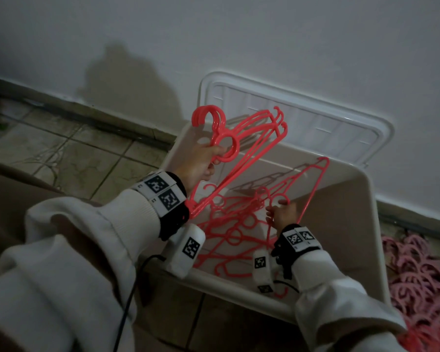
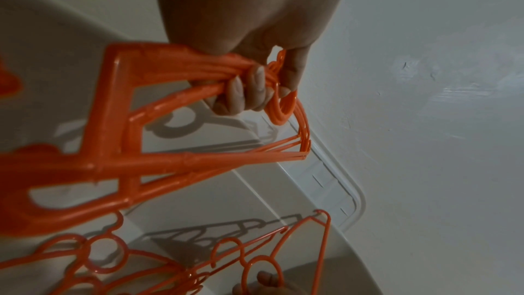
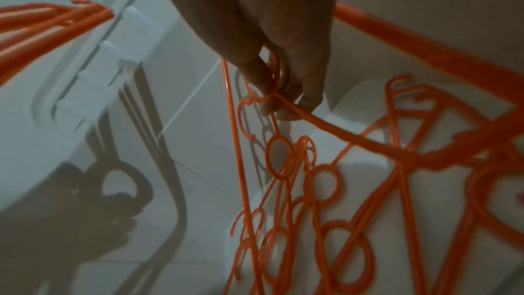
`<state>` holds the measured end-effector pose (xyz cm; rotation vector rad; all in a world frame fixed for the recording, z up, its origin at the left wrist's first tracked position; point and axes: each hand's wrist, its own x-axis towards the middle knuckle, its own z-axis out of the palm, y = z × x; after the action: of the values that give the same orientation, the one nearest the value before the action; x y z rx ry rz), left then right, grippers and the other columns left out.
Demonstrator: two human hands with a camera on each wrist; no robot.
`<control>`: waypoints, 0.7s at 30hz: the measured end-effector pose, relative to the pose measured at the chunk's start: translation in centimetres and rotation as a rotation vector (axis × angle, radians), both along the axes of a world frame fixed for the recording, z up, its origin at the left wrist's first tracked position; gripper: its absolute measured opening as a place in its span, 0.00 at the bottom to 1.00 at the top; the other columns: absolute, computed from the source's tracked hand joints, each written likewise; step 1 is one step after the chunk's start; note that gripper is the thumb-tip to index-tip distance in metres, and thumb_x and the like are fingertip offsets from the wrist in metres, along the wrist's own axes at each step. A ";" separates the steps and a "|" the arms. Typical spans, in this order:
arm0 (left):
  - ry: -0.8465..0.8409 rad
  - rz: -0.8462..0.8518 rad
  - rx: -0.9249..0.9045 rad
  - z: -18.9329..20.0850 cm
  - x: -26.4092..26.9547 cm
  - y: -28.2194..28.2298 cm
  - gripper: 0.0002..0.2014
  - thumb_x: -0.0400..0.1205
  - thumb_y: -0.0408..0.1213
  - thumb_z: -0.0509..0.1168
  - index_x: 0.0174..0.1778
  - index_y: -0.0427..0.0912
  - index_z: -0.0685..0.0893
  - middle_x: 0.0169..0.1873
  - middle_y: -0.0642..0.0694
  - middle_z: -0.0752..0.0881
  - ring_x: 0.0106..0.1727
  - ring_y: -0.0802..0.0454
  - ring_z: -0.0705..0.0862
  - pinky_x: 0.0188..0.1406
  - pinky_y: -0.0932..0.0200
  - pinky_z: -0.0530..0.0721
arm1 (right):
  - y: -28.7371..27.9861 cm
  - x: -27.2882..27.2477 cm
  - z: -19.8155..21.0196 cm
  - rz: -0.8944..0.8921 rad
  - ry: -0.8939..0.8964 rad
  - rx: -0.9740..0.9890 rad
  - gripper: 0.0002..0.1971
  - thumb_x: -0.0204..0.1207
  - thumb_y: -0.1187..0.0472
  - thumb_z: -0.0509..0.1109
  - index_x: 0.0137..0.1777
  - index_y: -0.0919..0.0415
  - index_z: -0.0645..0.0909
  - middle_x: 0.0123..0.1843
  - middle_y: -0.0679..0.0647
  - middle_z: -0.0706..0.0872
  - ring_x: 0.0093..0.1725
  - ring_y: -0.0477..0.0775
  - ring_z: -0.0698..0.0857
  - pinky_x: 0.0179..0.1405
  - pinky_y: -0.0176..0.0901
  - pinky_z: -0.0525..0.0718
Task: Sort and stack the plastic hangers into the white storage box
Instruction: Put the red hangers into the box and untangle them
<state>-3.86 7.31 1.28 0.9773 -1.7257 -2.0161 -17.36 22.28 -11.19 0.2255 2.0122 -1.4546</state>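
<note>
Aligned bundle of coral plastic hangers [image 1: 241, 138]: clenched in left hand [image 1: 198, 163]. Single coral plastic hanger [image 1: 308, 189]: pinched by right hand [image 1: 282, 214]; to be freed untangled, hooks matched, over white storage box [image 1: 351, 224].

Dim, greyish indoor light with visible noise in all three views. Hard dark shadows fall beyond the fingertips on the white wall [image 1: 264, 34] and inside the white storage box [image 1: 341, 212], so the light comes from behind the person. Both wrist views bend strongly at their edges; hangers [image 2: 85, 165] nearest the lens, behind the fingers, are blurred.
</note>
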 end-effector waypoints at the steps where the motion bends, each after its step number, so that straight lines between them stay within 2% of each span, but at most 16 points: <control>1: 0.001 -0.003 -0.003 0.0 0.0 0.0 0.02 0.82 0.31 0.58 0.45 0.39 0.75 0.26 0.46 0.67 0.13 0.62 0.61 0.11 0.70 0.57 | 0.1 -0.2 0.1 0.007 0.025 0.022 0.10 0.80 0.76 0.53 0.54 0.62 0.63 0.33 0.60 0.76 0.27 0.53 0.76 0.24 0.41 0.75; 2: 0.005 -0.004 -0.005 0.0 0.0 0.0 0.02 0.82 0.30 0.58 0.47 0.38 0.76 0.26 0.46 0.67 0.13 0.61 0.60 0.11 0.70 0.57 | 0.2 -0.3 0.1 0.019 0.042 0.049 0.09 0.80 0.75 0.55 0.56 0.63 0.65 0.35 0.63 0.78 0.28 0.55 0.81 0.25 0.41 0.79; 3: 0.007 -0.002 -0.008 0.0 0.0 0.0 0.04 0.82 0.30 0.58 0.51 0.37 0.76 0.27 0.46 0.67 0.14 0.61 0.60 0.11 0.69 0.57 | 0.5 -0.5 0.2 0.061 0.081 0.119 0.11 0.80 0.73 0.57 0.59 0.64 0.67 0.42 0.67 0.81 0.36 0.57 0.86 0.32 0.41 0.84; 4: 0.006 -0.001 -0.014 0.0 0.0 0.0 0.07 0.82 0.30 0.58 0.54 0.36 0.77 0.27 0.46 0.67 0.15 0.60 0.60 0.11 0.69 0.57 | 0.7 -0.6 0.5 0.119 0.149 0.226 0.16 0.79 0.72 0.59 0.65 0.66 0.66 0.53 0.70 0.81 0.49 0.59 0.87 0.45 0.43 0.84; 5: 0.004 -0.003 -0.023 0.0 0.0 0.0 0.08 0.82 0.30 0.58 0.56 0.35 0.77 0.27 0.46 0.67 0.15 0.60 0.60 0.12 0.69 0.57 | 0.9 -0.8 0.8 0.181 0.228 0.328 0.22 0.78 0.72 0.62 0.71 0.68 0.63 0.62 0.71 0.79 0.60 0.63 0.83 0.56 0.47 0.80; 7: -0.001 -0.020 -0.036 0.2 0.0 0.2 0.05 0.83 0.30 0.57 0.51 0.36 0.77 0.27 0.47 0.67 0.16 0.60 0.60 0.12 0.68 0.56 | 1.3 -0.7 2.0 0.232 0.325 0.410 0.31 0.76 0.70 0.67 0.75 0.69 0.57 0.69 0.72 0.74 0.68 0.69 0.76 0.63 0.52 0.75; 11: -0.039 -0.023 -0.031 0.5 -0.1 0.4 0.03 0.83 0.33 0.58 0.49 0.39 0.76 0.26 0.48 0.67 0.16 0.61 0.60 0.14 0.68 0.56 | 2.5 -1.2 3.7 0.371 0.447 0.490 0.39 0.68 0.69 0.76 0.74 0.68 0.57 0.65 0.73 0.77 0.65 0.70 0.78 0.60 0.51 0.78; 14: -0.072 -0.020 -0.040 0.6 -0.2 0.5 0.08 0.83 0.33 0.59 0.37 0.41 0.75 0.25 0.48 0.68 0.16 0.61 0.61 0.15 0.68 0.57 | 3.4 -1.7 4.7 0.674 0.511 0.631 0.32 0.71 0.64 0.73 0.72 0.71 0.62 0.58 0.67 0.76 0.63 0.70 0.79 0.57 0.47 0.77; 16: -0.060 -0.002 -0.044 0.7 -0.3 0.5 0.05 0.83 0.33 0.58 0.41 0.40 0.75 0.25 0.48 0.68 0.15 0.61 0.61 0.14 0.69 0.57 | 4.0 -1.8 6.6 0.861 0.484 0.665 0.27 0.75 0.63 0.69 0.71 0.71 0.65 0.56 0.65 0.73 0.64 0.68 0.79 0.55 0.44 0.75; 18: -0.044 0.011 -0.047 0.9 -0.4 0.4 0.03 0.83 0.32 0.58 0.43 0.39 0.75 0.26 0.48 0.68 0.14 0.62 0.61 0.12 0.71 0.58 | 4.7 -1.9 8.8 1.016 0.505 0.666 0.23 0.79 0.66 0.62 0.72 0.71 0.64 0.60 0.69 0.75 0.65 0.67 0.78 0.55 0.44 0.72; 20: -0.031 0.015 -0.063 0.9 -0.4 0.3 0.06 0.82 0.31 0.58 0.39 0.41 0.74 0.26 0.48 0.68 0.13 0.62 0.62 0.11 0.71 0.59 | 5.6 -2.2 11.0 1.144 0.568 0.669 0.19 0.81 0.67 0.59 0.71 0.70 0.69 0.56 0.63 0.78 0.60 0.59 0.83 0.54 0.41 0.74; 21: -0.022 0.012 -0.068 0.9 -0.4 0.3 0.07 0.82 0.31 0.58 0.38 0.41 0.73 0.26 0.47 0.68 0.12 0.63 0.62 0.11 0.71 0.59 | 6.1 -2.4 11.9 1.164 0.591 0.643 0.17 0.80 0.67 0.61 0.68 0.69 0.74 0.51 0.58 0.81 0.49 0.46 0.88 0.47 0.33 0.78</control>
<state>-4.25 7.57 2.15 0.9892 -1.7838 -1.9326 -19.74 28.34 0.76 -1.0580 2.2972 -0.1109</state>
